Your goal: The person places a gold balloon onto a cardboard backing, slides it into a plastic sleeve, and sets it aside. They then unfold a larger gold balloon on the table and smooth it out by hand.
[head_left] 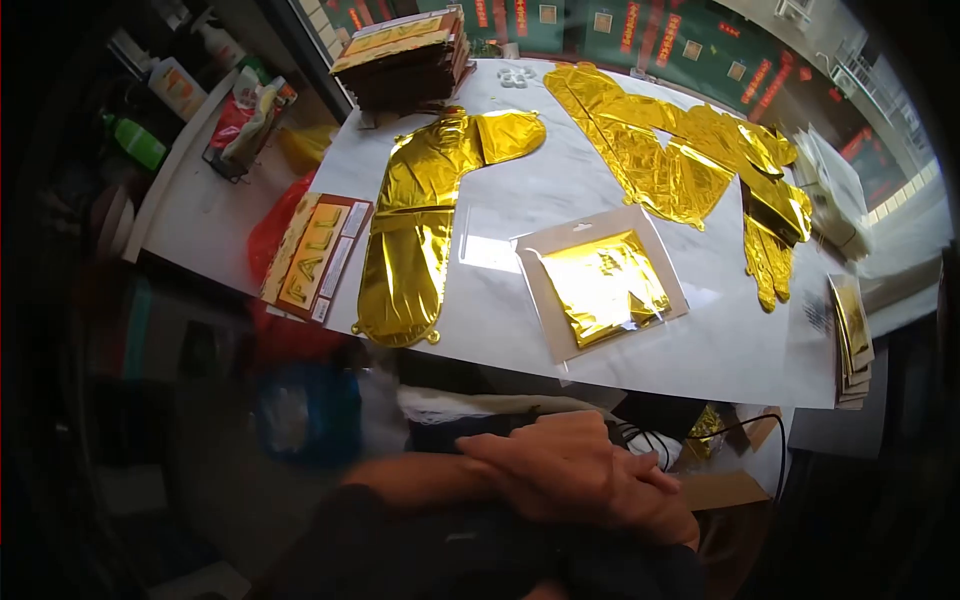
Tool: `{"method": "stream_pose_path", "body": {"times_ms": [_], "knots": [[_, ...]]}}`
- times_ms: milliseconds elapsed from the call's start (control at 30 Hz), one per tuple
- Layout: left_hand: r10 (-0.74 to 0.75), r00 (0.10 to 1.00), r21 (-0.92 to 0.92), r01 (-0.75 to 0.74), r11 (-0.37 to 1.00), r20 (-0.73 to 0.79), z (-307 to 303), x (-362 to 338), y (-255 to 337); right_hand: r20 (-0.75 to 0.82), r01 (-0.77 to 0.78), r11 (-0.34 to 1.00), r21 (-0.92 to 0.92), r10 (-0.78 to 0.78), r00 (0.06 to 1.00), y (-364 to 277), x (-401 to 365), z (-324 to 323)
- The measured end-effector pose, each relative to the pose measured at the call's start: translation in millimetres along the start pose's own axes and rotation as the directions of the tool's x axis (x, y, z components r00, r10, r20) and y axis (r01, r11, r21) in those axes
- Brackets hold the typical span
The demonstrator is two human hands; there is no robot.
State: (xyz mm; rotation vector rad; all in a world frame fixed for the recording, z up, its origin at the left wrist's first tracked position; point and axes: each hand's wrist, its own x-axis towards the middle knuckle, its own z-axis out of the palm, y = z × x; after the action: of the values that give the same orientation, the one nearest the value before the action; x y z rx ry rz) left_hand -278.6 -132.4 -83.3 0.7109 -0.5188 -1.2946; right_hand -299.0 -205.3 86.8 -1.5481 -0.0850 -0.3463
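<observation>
Below the table's front edge, my two hands are crossed over each other close to my body. My right hand (560,462) lies on top, its fingers pressed together and wrapped over my left wrist. Most of my left hand (652,470) is hidden beneath it; only some fingertips seem to show at the right. Beyond them on the table lies a clear packet with a folded gold foil balloon (605,285) on a card. To its left a flat gold foil balloon (410,240) is laid out, bent at the top.
More gold foil balloons (650,150) spread over the back right of the white table (500,215). A stack of packets (400,60) stands at the back left, and a "FALL" packet (318,255) lies at the left edge. Further packets (850,335) lean at the right edge. An open cardboard box (725,490) sits below.
</observation>
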Motion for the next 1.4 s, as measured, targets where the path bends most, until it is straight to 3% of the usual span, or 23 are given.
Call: {"method": "stream_pose_path", "body": {"times_ms": [67,100,200,267,533,700,767,800,900,967,1000,1200,1300,1400], "knots": [[-0.059,0.996,0.291,0.076,0.954,-0.066,10,-11,9,-0.024,-0.072,0.899,0.432,0.091,0.996,-51,7,2],[-0.054,0.996,0.289,0.073,0.954,-0.072,11,-13,16,-0.016,-0.077,0.898,0.433,0.092,0.996,-42,12,4],[-0.013,0.976,0.374,-0.07,0.925,0.216,-4,-3,54,0.057,-0.045,0.909,0.415,0.023,0.998,-36,16,12],[-0.005,0.913,0.406,-0.176,0.897,0.407,-11,0,74,0.099,-0.017,0.915,0.402,-0.025,0.995,-29,19,17],[-0.129,0.959,0.587,-0.044,0.808,0.25,13,-16,118,0.239,0.117,0.932,0.342,-0.207,0.949,7,24,39],[-0.263,0.929,0.68,0.017,0.733,0.26,22,-9,129,0.23,0.249,0.941,0.228,-0.3,0.926,33,21,38],[-0.254,0.948,0.777,0.013,0.629,0.191,26,-13,122,0.229,0.297,0.937,0.184,-0.335,0.914,43,20,38],[-0.275,0.937,0.779,0.005,0.627,0.215,24,-8,117,0.227,0.321,0.934,0.159,-0.35,0.909,48,20,37],[-0.437,0.867,0.534,0.259,0.805,0.238,-1,20,76,0.171,0.375,0.926,0.045,-0.377,0.911,62,12,29],[-0.568,0.78,0.327,0.482,0.813,0.262,-9,29,44,0.117,0.37,0.929,-0.028,-0.364,0.924,70,-2,26],[-0.597,0.748,0.337,0.504,0.795,0.291,-11,33,36,0.101,0.371,0.926,-0.064,-0.364,0.926,73,-6,25],[-0.429,0.759,0.274,0.333,0.902,0.489,-36,35,38,0.164,0.427,0.888,-0.171,-0.402,0.901,91,-14,20],[-0.414,0.829,0.361,0.28,0.89,0.376,-10,38,32,0.206,0.442,0.88,-0.174,-0.406,0.89,98,-21,28],[-0.455,0.801,0.334,0.337,0.88,0.389,-9,37,28,0.204,0.42,0.889,-0.183,-0.384,0.901,93,-32,32]]}}
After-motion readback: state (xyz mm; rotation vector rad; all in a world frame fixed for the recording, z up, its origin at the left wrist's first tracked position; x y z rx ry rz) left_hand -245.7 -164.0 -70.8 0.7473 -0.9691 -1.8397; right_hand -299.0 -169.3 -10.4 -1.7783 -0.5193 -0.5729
